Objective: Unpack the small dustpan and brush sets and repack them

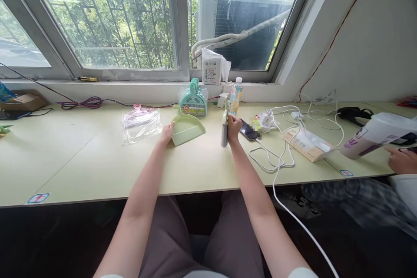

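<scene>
You hold the green dustpan [189, 129] in your left hand [167, 133], the brush [224, 134] in your right hand [233, 128].
Left fingers clamped on dustpan's left edge; right fingers wrapped round the brush, bristles down. Dustpan's mid-desk [195, 167], before the wrapped teal set [193, 100]; brush is right of it, apart, near bottle [236, 94] and phone [248, 130]. Can't tell if bristles touch the desk.

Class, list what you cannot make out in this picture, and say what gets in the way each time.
All in the head view:
- Part of the brush: hidden by the right hand.
- Part of the phone: covered by pixelation.
- Small print on the packet on the windowsill: too small to read.
- Most of the other person, beyond a hand, sleeve and legs: cut off by the right edge.
</scene>
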Demonstrator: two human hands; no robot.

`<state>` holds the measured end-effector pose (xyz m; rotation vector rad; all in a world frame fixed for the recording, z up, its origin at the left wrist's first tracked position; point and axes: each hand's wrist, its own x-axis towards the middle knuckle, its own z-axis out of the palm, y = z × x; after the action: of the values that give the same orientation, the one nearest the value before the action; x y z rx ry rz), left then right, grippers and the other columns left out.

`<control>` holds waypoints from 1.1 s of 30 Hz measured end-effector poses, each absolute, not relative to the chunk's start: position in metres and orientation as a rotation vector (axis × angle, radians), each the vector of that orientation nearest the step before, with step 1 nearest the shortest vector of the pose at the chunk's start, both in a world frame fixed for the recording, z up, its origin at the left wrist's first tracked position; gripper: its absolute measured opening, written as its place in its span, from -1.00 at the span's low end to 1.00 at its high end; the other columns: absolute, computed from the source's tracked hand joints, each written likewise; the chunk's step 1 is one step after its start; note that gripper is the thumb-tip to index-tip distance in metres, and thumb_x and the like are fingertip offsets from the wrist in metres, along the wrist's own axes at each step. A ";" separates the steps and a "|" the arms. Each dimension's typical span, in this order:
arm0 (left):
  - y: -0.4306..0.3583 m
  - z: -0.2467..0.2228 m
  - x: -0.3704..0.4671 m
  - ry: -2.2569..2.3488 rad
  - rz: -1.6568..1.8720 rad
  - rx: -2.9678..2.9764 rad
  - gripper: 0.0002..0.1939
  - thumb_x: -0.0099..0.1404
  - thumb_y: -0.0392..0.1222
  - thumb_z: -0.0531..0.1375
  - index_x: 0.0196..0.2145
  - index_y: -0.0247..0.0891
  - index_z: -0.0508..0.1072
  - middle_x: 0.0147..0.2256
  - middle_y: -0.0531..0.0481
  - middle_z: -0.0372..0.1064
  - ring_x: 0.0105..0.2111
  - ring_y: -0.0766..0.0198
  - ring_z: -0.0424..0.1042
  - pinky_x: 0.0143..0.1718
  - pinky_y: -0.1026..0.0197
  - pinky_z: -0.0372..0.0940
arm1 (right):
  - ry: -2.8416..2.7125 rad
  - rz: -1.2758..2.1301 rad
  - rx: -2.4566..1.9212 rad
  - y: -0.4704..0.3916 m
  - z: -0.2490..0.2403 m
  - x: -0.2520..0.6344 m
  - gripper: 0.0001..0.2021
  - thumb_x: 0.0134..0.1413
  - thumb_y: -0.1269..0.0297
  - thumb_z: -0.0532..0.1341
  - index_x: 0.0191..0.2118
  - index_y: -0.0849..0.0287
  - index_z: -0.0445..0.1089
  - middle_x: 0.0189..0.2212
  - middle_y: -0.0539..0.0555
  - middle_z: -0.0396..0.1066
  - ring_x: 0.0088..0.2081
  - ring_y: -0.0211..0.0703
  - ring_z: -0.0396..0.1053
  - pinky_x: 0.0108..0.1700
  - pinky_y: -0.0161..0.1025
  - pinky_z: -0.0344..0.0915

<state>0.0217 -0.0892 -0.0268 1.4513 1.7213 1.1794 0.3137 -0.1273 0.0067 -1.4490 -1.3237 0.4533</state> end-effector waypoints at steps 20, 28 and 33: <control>-0.107 -0.022 0.015 2.180 0.815 1.849 -0.77 0.32 -0.12 0.04 -0.21 -0.18 0.46 -0.11 -0.20 0.46 -0.04 -0.02 0.39 -0.06 0.05 0.20 | -1.825 0.002 -2.124 -0.128 -0.015 0.309 -0.66 0.03 0.06 0.24 -0.28 0.28 0.53 -0.05 0.38 0.34 0.04 0.26 0.16 0.05 0.16 0.00; -0.111 -0.018 0.022 2.252 0.759 1.809 -0.79 0.27 -0.08 0.11 -0.30 -0.23 0.47 -0.19 -0.26 0.48 -0.13 -0.07 0.44 -0.14 0.05 0.22 | -1.784 0.001 -2.123 -0.131 -0.012 0.307 -0.74 -0.07 0.14 0.30 -0.31 0.25 0.53 -0.06 0.32 0.33 0.03 0.20 0.13 0.04 0.09 0.02; -0.122 -0.015 0.051 2.282 0.676 1.898 -0.72 0.33 -0.09 0.01 -0.23 -0.26 0.45 -0.18 -0.30 0.46 -0.13 -0.08 0.43 -0.16 0.05 0.21 | -1.605 -0.247 -2.020 -0.131 -0.009 0.305 -0.76 0.05 0.26 0.16 -0.24 0.27 0.50 -0.07 0.32 0.30 0.02 0.17 0.11 0.02 0.06 0.02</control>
<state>0.0506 -0.1215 -0.0154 1.8978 2.2817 0.6763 0.3055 -0.1310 -0.0095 -2.0204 -1.6048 -0.2471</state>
